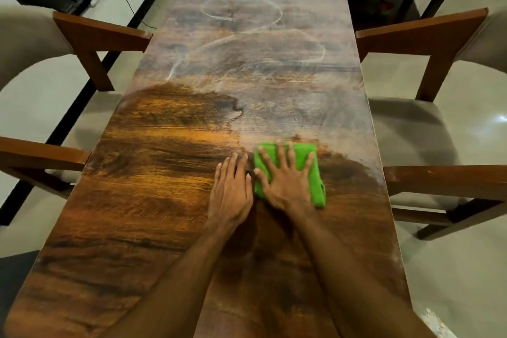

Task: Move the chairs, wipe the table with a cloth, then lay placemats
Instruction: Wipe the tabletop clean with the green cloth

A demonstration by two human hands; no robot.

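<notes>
Head view: right hand [285,175] is lying flat with fingers spread wide, pressing the folded green cloth [317,184] onto the table [153,200], right of the table's centre line, about mid-length. Left hand [231,186] is resting flat on bare wood with fingers together, just beside the cloth's left edge and gripping nothing. The near half of the table is showing dark and glossy. The far half is carrying a grey hazy film [274,63] with swirl marks, so the wiping looks roughly half done. No placemats are showing.

Risks, judged from this:
- The cloth is only being pinned by a flat palm. A fast push could let it bunch or slide out, leaving streaks.
- The hazy boundary is running unevenly across the table, so a patch at the far right edge could be missed.
- The far end of the table is demanding a long reach, and pressure could drop there.
- The left chair [101,35] and right chair [419,33] are sitting with arm ends close to the table's long edges. An elbow or the cloth could snag on them during edge strokes.
</notes>
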